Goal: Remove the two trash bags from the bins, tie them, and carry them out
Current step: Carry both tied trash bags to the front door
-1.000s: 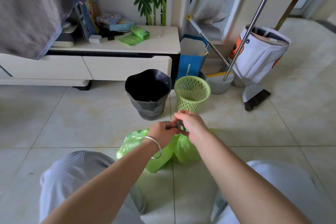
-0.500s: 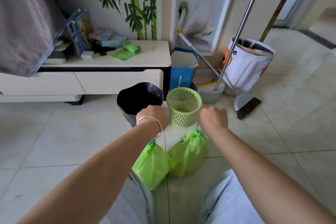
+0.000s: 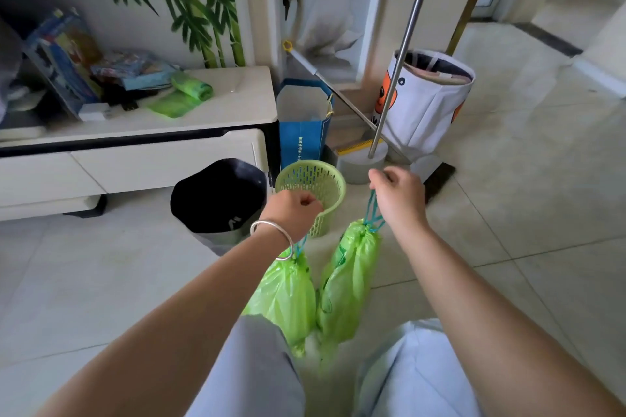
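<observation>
1. Left hand (image 3: 294, 211): fingers curled into a fist around the teal drawstring of the left green trash bag (image 3: 288, 294). A silver bangle (image 3: 272, 236) sits on the wrist.
2. Right hand (image 3: 398, 198): fingers closed on the teal drawstring loop (image 3: 372, 211) of the right green trash bag (image 3: 349, 284).
3. Both bags hang cinched at the neck, side by side and touching, clear of the bins and above the person's grey trouser legs (image 3: 257, 372).
4. Beyond the hands, the green perforated basket (image 3: 313, 186) and the black bin (image 3: 216, 201) stand next to each other on the tiled floor (image 3: 508, 230), neither with a green liner inside.
5. Behind the basket: a blue paper bag (image 3: 303, 132) with a vertical line of white print, too small to read.
6. To the right: a mop with a metal pole (image 3: 404, 47) and a white fabric hamper (image 3: 426, 98) with an orange cartoon figure.
7. On the white low cabinet (image 3: 237, 112): a roll of green bags (image 3: 189, 88); writing on the adjacent packages is blurred.
</observation>
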